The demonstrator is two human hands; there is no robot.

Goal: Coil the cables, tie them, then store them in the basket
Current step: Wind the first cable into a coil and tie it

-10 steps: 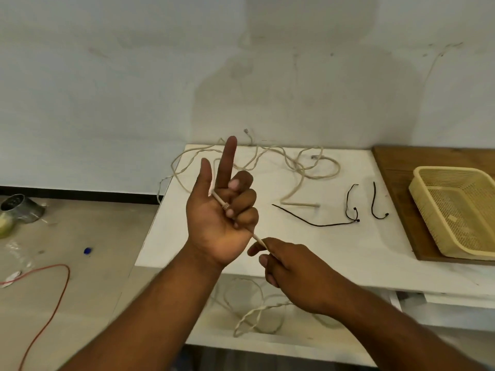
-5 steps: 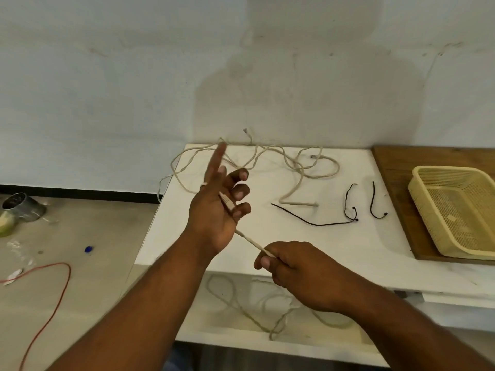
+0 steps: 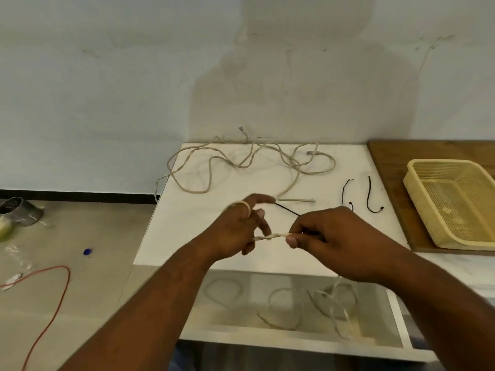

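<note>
A beige cable (image 3: 270,236) stretches between my two hands above the white table (image 3: 187,223). My left hand (image 3: 238,228) is turned palm down, with a turn of the cable looped over its index finger. My right hand (image 3: 329,234) pinches the cable between thumb and fingers, and the rest hangs down below the table's front edge. A second long beige cable (image 3: 241,162) lies tangled at the back of the table. Three thin black ties (image 3: 371,195) lie right of centre. The yellow plastic basket (image 3: 417,194) stands at the right.
The basket rests on a brown wooden board (image 3: 388,162) at the table's right. A lower shelf (image 3: 267,330) under the table catches the hanging cable. On the floor to the left are a red wire (image 3: 57,295), a metal tin (image 3: 16,212) and a small blue cap (image 3: 87,251).
My left hand has dropped from upright to palm down, with the cable now wound over its index finger. My right hand moved right and up, drawing the cable level.
</note>
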